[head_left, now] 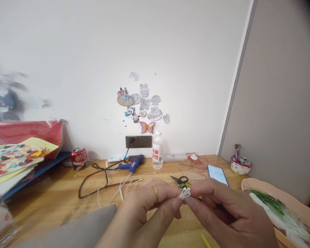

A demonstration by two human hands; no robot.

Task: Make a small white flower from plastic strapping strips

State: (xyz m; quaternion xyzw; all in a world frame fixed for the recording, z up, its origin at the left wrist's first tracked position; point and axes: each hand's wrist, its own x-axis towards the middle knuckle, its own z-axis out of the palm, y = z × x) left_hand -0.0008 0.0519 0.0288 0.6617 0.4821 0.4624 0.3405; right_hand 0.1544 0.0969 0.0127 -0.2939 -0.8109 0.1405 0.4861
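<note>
A small bundle of looped white cord is pinched between my two hands, above the wooden table. My left hand, with a gold ring on one finger, grips the cord's left side between thumb and forefinger. From the right, my right hand holds the loops with thumb and forefinger. Just behind the fingertips lie scissors with dark handles, partly hidden. Loose white cord trails over the table behind my left hand.
A blue glue gun with a black cable, a water bottle and a red can stand at the back. At right are a phone, a small basket and a peach tray holding green strands. Papers are stacked left.
</note>
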